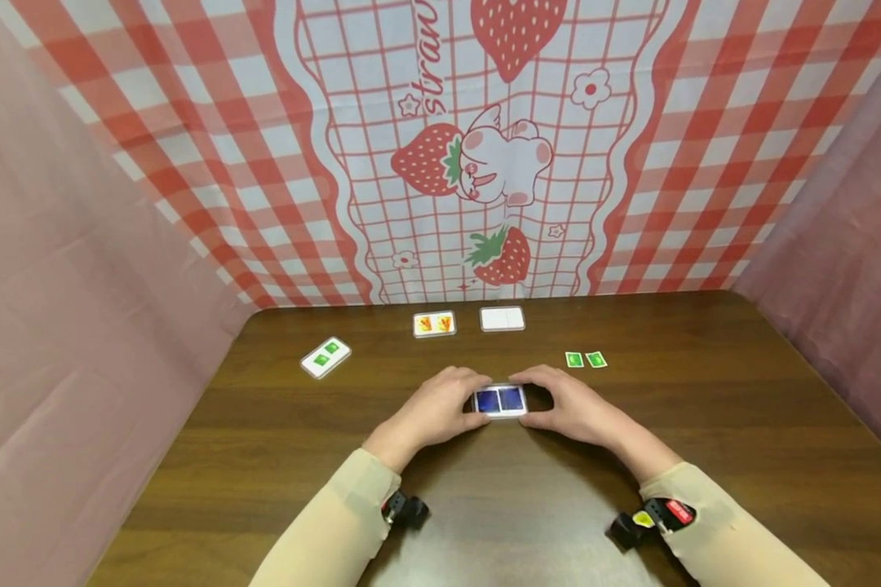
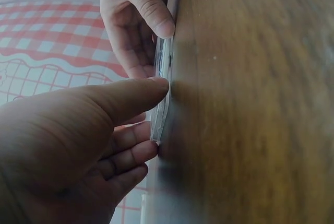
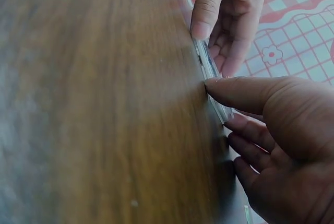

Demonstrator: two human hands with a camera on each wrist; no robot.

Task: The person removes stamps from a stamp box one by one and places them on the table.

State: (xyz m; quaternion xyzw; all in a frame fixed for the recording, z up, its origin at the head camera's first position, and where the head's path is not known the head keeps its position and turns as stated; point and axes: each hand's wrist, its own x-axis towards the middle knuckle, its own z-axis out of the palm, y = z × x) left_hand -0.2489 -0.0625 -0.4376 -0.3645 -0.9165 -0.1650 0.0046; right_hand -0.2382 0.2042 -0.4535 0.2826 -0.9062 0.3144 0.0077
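Observation:
A flat clear plastic case (image 1: pixel 501 401) with two dark blue squares side by side lies at the middle of the table, between both hands. At its left end my left hand (image 1: pixel 440 405) grips it, thumb on the near edge and fingers on the far edge. My right hand (image 1: pixel 574 408) holds the right end in the same way. In the left wrist view the thin case (image 2: pixel 160 109) appears edge-on, low over the wood, with the left thumb (image 2: pixel 141 96) pressed to its side. The right wrist view shows the right thumb (image 3: pixel 235 89) against that same near edge.
Behind the hands lie a case with two orange pictures (image 1: pixel 435 324) and a plain white case (image 1: pixel 502 319). A case with two green squares (image 1: pixel 326 357) rests at left. Two loose green squares (image 1: pixel 585 359) lie at right. A checked strawberry cloth (image 1: pixel 499 163) hangs behind the table.

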